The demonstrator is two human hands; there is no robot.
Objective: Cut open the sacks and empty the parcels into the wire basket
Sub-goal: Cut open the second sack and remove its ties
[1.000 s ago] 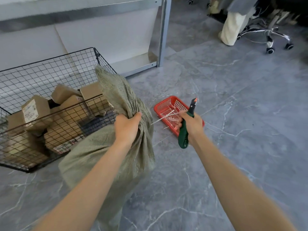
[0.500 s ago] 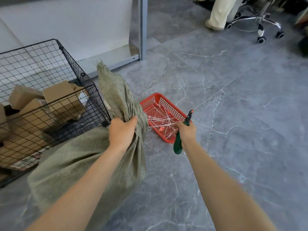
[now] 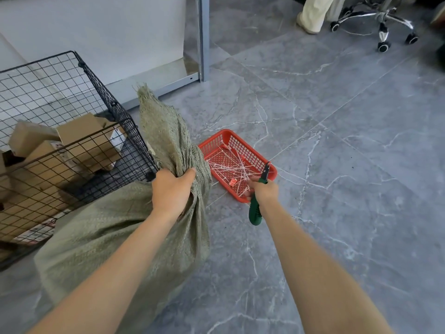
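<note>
A full green woven sack [image 3: 115,239] stands on the floor beside the black wire basket [image 3: 101,90]. My left hand [image 3: 172,189] grips the sack's gathered neck, whose loose top sticks up above my fist. My right hand [image 3: 263,191] holds green-handled cutters [image 3: 257,203] over the near corner of a small red tray [image 3: 218,143] that holds several cut white ties. Cardboard parcels [image 3: 84,141] lie in the wire basket.
A grey metal shelf post [image 3: 203,37] and a white panel stand behind the basket. At the far right are an office chair base [image 3: 382,22] and someone's trouser leg [image 3: 315,13]. Grey marble floor spreads to the right.
My right hand with the cutters has lowered over the red tray, and the white tie it held a second ago is no longer in it. The left hand keeps its grip on the sack's neck.
</note>
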